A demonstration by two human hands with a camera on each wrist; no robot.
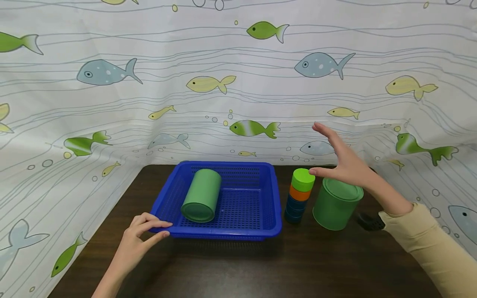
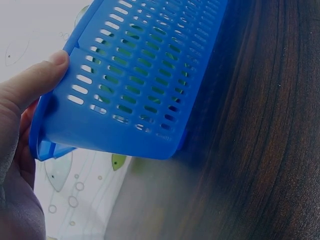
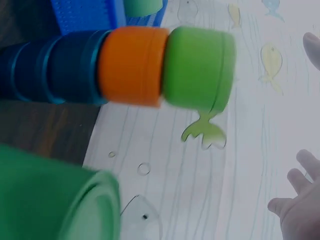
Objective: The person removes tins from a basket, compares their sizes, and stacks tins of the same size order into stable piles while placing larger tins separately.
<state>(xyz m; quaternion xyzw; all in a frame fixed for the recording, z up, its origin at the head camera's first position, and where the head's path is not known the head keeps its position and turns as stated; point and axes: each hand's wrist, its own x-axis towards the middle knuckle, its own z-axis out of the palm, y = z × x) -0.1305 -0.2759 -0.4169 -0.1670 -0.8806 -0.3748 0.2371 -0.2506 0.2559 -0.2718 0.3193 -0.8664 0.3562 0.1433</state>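
Note:
A blue plastic basket [image 1: 277,223] stands on the table, its near-left rim pinched by my left hand [image 1: 138,238]. In the left wrist view the thumb [image 2: 45,75] presses the outside of the rim, the other fingers partly hidden behind it. One green can [image 1: 203,190] lies on its side in the basket. To the basket's right rises a stack of round pieces: light green [image 1: 303,180] on top, orange [image 1: 299,193] below, then several dark blue ones [image 1: 295,208]. Just above and right of the stack, my right hand [image 1: 348,163] holds nothing, its thumb and fingers spread apart.
A second green can [image 1: 335,205] stands upright right of the stack, below the right hand. Behind it, near the sleeve [image 1: 417,229], lies a dark slotted object [image 1: 370,222]. A white fish-patterned sheet [image 1: 238,99] encloses the back and sides of the dark wooden table [image 1: 261,265].

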